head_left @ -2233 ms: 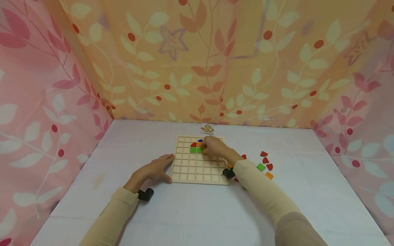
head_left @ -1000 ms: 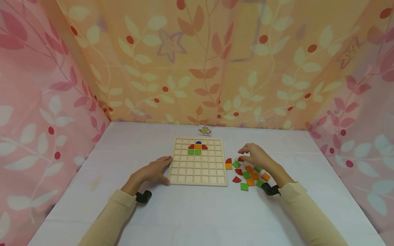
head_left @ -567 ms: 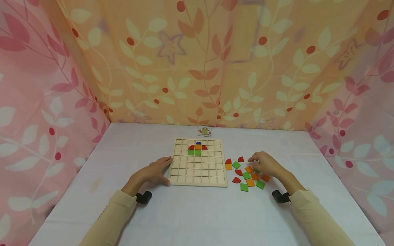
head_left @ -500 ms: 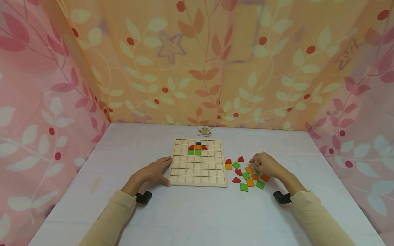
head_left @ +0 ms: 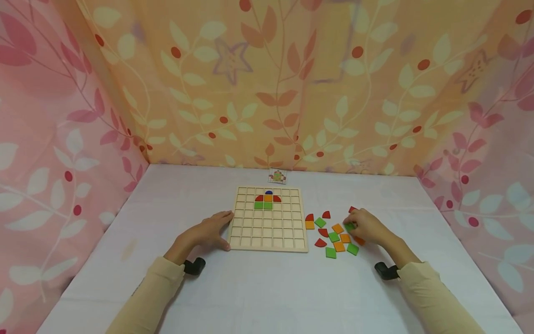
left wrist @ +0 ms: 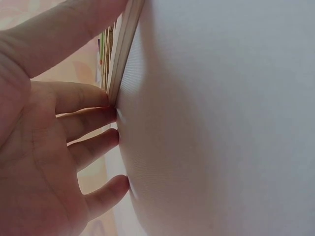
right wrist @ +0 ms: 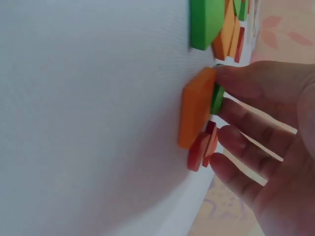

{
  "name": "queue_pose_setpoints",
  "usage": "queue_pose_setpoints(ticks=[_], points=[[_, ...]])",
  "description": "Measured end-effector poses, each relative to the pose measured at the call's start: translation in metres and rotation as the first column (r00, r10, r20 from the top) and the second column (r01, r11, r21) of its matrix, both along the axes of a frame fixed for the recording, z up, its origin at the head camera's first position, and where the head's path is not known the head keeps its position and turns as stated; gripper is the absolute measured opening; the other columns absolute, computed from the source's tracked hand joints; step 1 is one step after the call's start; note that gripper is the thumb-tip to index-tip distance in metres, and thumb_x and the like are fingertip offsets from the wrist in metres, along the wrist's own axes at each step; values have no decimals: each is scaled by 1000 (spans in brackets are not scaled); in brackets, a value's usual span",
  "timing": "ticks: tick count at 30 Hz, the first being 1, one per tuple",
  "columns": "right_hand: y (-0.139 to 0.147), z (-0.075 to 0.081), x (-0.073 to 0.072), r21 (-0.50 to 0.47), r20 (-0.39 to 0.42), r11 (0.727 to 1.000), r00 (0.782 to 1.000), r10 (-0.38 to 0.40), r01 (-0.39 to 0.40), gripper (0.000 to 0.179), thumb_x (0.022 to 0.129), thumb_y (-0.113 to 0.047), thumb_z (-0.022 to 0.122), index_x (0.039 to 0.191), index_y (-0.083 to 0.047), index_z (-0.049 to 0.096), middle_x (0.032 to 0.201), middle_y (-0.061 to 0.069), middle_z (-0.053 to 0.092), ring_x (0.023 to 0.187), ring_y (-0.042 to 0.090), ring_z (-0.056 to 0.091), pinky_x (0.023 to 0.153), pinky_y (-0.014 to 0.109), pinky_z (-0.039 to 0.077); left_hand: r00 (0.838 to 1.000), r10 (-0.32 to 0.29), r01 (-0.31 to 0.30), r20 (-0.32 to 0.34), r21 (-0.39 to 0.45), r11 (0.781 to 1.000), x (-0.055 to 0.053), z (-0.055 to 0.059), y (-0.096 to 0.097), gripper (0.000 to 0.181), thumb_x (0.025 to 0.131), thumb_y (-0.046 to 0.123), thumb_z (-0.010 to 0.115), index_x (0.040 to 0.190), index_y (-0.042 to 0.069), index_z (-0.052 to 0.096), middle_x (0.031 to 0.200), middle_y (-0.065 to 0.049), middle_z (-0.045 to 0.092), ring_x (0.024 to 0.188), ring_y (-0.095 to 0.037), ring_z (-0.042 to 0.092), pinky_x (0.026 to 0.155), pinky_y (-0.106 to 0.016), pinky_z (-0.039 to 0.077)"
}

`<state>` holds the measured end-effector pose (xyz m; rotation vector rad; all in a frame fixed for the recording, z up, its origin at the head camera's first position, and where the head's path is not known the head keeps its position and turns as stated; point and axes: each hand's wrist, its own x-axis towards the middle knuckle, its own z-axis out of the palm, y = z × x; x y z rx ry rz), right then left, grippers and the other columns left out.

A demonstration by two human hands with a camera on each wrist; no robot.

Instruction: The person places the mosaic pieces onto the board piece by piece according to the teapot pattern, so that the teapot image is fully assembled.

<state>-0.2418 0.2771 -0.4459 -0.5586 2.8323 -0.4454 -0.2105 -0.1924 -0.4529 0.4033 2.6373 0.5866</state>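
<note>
A wooden grid board [head_left: 267,232] lies on the table. Near its top sit a blue half-round piece [head_left: 269,192], an orange square [head_left: 268,198], red quarter-rounds [head_left: 277,199] on either side and green squares [head_left: 268,205] below. My left hand [head_left: 208,232] rests at the board's left side, its fairly straight fingers on the edge and thumb by the lower corner. Among the loose pieces on the right, my right hand [head_left: 369,227] pinches a green square tile [right wrist: 217,98] between thumb and index finger. An orange tile [right wrist: 197,108] and red pieces [right wrist: 198,152] lie close to these fingers.
Loose orange squares [head_left: 340,247], green squares [head_left: 331,253] and red quarter-rounds [head_left: 320,242] are spread right of the board. A small pattern card [head_left: 277,176] lies behind it. Patterned curtains [head_left: 233,106] enclose the back and sides of the white table [head_left: 267,292].
My right hand has gone from the board to the loose pieces, leaving a red quarter-round right of the orange square, and has come to a green tile. My left hand keeps its place.
</note>
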Motion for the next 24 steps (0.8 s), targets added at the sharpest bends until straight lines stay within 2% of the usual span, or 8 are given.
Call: queue_pose_setpoints(ticks=[9, 13, 16, 20, 24], points=[[0, -2, -2, -22, -31, 999, 999, -25, 25, 23, 82, -11, 74, 101, 0, 74, 98, 10, 71, 90, 25, 57, 88, 48, 53, 1000, 2, -2, 7, 4, 1000, -1, -1, 0, 102, 74, 29, 84, 154, 6, 26, 162, -14, 21, 150, -38, 18, 117, -61, 21], [-3, 2, -3, -49, -20, 998, 999, -39, 38, 25, 83, -13, 74, 104, -1, 73, 96, 8, 68, 86, 22, 53, 80, 39, 52, 1000, -6, 6, 1, 7, 1000, 1, 1, 0, 101, 74, 28, 84, 154, 5, 27, 162, -16, 22, 149, -39, 19, 117, -61, 22], [-12, 5, -7, -65, -29, 997, 999, -37, 35, 26, 83, -14, 73, 106, -1, 73, 96, 8, 66, 87, 22, 53, 79, 38, 51, 1000, -9, 9, -4, 9, 1000, 2, 2, 1, 101, 74, 28, 84, 153, 4, 27, 161, -16, 23, 149, -39, 20, 116, -61, 22], [-31, 8, -14, -79, -30, 996, 999, -30, 28, 28, 85, -16, 73, 109, -3, 73, 101, 8, 67, 95, 25, 55, 90, 47, 51, 1000, -9, 9, -9, 9, 1000, 2, 2, 1, 100, 74, 28, 84, 153, 4, 27, 161, -16, 23, 149, -39, 21, 116, -61, 23], [-53, 12, -22, -80, -44, 997, 999, 14, -18, 28, 85, -18, 74, 109, -4, 73, 99, 7, 67, 93, 24, 55, 88, 44, 52, 1000, -4, 4, -2, 5, 1000, 2, 2, 1, 100, 75, 28, 84, 154, 5, 27, 162, -16, 22, 149, -39, 20, 117, -60, 22]])
